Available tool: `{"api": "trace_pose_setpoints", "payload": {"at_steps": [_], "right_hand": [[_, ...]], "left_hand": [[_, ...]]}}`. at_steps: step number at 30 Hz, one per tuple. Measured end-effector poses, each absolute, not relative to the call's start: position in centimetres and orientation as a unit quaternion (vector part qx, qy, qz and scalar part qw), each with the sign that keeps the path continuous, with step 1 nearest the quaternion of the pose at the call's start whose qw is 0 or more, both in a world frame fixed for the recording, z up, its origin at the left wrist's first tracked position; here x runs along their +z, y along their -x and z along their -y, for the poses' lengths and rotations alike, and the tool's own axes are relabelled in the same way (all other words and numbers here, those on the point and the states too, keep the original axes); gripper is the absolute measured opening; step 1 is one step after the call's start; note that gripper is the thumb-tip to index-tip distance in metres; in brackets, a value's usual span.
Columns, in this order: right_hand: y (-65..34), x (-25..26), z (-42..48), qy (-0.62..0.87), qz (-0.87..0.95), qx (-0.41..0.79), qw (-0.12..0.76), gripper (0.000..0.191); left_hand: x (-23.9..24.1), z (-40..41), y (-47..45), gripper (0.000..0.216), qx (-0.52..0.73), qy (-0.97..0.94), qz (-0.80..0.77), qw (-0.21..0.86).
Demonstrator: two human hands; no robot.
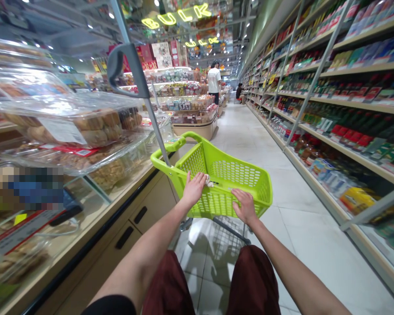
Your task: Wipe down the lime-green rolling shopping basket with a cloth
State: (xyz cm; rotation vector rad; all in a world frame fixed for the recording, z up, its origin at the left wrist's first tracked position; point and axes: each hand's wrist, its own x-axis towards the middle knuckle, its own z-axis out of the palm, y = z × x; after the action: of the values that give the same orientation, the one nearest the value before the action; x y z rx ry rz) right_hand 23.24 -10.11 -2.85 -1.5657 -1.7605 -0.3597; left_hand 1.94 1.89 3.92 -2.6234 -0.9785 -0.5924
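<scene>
A lime green plastic shopping basket [236,175] on a wheeled metal frame stands in front of me in a shop aisle. My left hand [194,188] rests on the basket's near rim, fingers closed over a small white crumpled thing [209,180] that I cannot make out. My right hand [245,205] grips the near rim further right. The basket looks empty inside. My knees in dark red shorts [252,280] show below.
A bakery counter [95,227] with clear boxes of pastries [95,127] runs along the left. Long shelves of packaged goods [341,131] line the right. A person in a white shirt [214,81] stands far down the tiled aisle [302,227], and another sits beyond.
</scene>
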Motion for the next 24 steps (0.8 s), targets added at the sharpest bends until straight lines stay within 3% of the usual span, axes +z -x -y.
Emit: {"api": "trace_pose_setpoints", "payload": {"at_steps": [8, 15, 24], "right_hand": [[-20.5, -1.1, 9.1, 0.648, 0.633, -0.181, 0.384, 0.044], [-14.4, -0.2, 4.5, 0.619, 0.669, -0.163, 0.377, 0.039], [-16.7, -2.3, 4.3, 0.592, 0.699, -0.233, 0.327, 0.042]], "left_hand": [[2.6, 1.6, -6.7, 0.042, -0.186, 0.931, 0.306, 0.075], [5.0, -1.2, -0.5, 0.060, -0.156, 0.914, 0.364, 0.089], [7.4, -1.8, 2.1, 0.032, -0.111, 0.900, 0.386, 0.166]]}}
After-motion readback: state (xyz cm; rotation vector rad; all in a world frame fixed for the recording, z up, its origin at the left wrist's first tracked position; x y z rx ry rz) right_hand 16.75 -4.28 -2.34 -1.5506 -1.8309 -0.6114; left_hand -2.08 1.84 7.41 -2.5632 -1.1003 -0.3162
